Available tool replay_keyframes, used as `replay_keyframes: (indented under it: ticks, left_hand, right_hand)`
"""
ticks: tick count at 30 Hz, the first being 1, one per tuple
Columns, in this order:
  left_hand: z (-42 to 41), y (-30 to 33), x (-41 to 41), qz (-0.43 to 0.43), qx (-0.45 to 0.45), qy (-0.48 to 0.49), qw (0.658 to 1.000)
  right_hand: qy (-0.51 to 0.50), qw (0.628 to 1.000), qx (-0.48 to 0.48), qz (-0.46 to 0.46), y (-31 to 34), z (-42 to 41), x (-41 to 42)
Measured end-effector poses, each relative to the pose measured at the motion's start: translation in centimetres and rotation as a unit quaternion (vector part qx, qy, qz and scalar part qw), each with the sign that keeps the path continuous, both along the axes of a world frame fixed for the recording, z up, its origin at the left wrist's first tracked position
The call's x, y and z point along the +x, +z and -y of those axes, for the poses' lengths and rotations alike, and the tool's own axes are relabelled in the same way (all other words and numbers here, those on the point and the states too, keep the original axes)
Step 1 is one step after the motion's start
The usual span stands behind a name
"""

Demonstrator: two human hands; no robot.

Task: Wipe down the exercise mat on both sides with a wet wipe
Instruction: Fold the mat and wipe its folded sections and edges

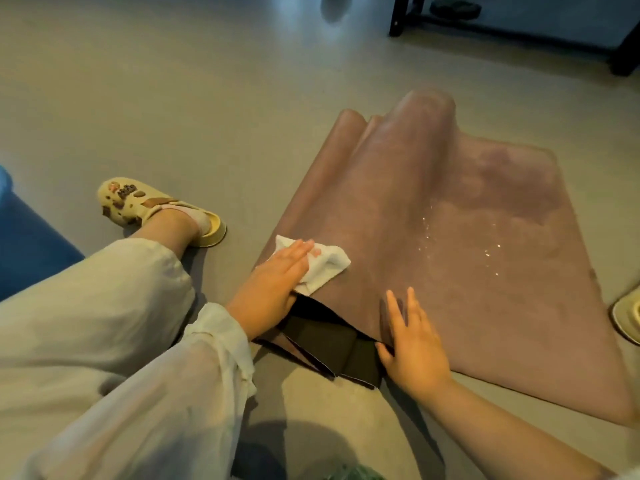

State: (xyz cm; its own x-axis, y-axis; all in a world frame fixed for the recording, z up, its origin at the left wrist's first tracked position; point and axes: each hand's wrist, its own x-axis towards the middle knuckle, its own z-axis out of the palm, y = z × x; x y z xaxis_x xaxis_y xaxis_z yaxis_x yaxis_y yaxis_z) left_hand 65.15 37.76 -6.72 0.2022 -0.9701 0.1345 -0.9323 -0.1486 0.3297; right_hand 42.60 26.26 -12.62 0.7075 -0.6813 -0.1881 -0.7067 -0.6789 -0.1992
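Observation:
A mauve exercise mat (467, 237) lies on the grey floor, humped and partly rolled at its far end, with wet streaks and droplets on the right half. Its near left corner is lifted, showing dark folded layers (332, 344) beneath. My left hand (270, 289) lies flat, fingers straight, pressing a crumpled white wet wipe (325, 268) onto the mat's left edge. My right hand (412, 344) rests on the near edge with fingers straight on top and the thumb at the rim.
My left leg in pale trousers and a cream clog (156, 209) stretch across the floor left of the mat. Another cream shoe (628, 317) shows at the right edge. Dark furniture legs (398, 19) stand at the back right. A blue object (27, 244) sits far left.

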Motion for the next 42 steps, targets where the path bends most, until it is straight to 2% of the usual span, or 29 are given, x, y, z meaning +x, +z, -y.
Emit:
replay_keyframes:
  ticks: [4,7,10,14,18,25,31,34,37,39,42]
  left_hand:
    - [1.3,0.4,-0.2,0.14,0.07,-0.16,0.975]
    - [1.7,0.2,0.2,0.198,0.114,-0.184,0.956]
    - [2.2,-0.3,0.9,0.251,0.2,-0.185,0.929]
    - [2.9,-1.2,0.8,0.257,0.282,-0.164,0.91]
    - [3.4,-1.0,-0.2,0.253,0.322,-0.154,0.899]
    - [2.5,2.0,-2.3,0.236,0.397,-0.177,0.869]
    - [-3.0,-2.0,-3.7,0.204,0.431,-0.227,0.849]
    - [-5.0,-3.1,-2.5,0.249,0.346,-0.255,0.868]
    - [-5.4,-3.5,-1.5,0.304,0.321,-0.268,0.856]
    - [-4.0,-3.2,-1.1,0.306,0.29,-0.202,0.884]
    - [-1.6,-3.4,-0.1,0.224,0.255,-0.052,0.939]
  right_hand:
    - [0.048,0.996,0.061,-0.041,-0.6,0.1,1.6]
    - [0.072,0.99,0.079,-0.089,-1.0,-0.9,2.4]
    - [0.097,0.985,0.066,-0.128,-0.8,-1.5,2.1]
    - [0.094,0.982,0.037,-0.158,-0.4,-2.8,2.1]
    - [0.088,0.977,0.042,-0.19,0.3,-3.5,2.5]
    - [0.155,0.961,0.041,-0.226,2.4,-2.9,0.7]
    - [0.196,0.946,0.072,-0.249,1.0,-7.0,-3.8]
    - [0.187,0.961,0.066,-0.193,0.7,-6.9,-5.5]
    - [0.19,0.973,0.053,-0.116,0.7,-5.7,-6.4]
    - [0.205,0.974,0.056,-0.084,0.4,-4.8,-6.2]
    - [0.215,0.975,0.042,-0.04,0.2,-3.6,-5.3]
